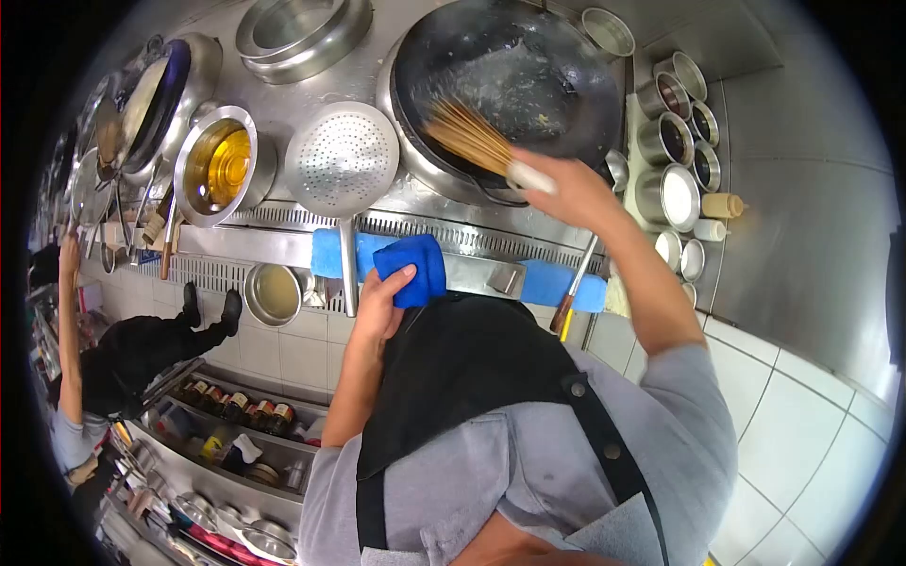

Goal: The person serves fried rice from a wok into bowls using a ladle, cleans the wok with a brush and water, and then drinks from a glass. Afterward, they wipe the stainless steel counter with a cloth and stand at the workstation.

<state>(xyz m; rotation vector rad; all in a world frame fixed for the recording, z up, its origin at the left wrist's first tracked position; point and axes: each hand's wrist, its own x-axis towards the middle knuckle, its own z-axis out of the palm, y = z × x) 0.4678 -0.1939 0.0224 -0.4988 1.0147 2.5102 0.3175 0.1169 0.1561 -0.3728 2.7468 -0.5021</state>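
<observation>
Head view: right hand (547,189) grips whisk (469,135) (bamboo-looking) over wok (510,80).

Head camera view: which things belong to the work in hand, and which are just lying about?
In use, it seems:
- tan bristle brush (right hand)
- large round black wok
- folded dark-blue cloth (left hand)

Lying about:
- round perforated steel skimmer
- steel pot of yellow liquid
- tan squeeze bottle

The right hand (547,187) grips, arm reaching forward; the left hand (382,300) grips nearer the torso (538,453).
</observation>
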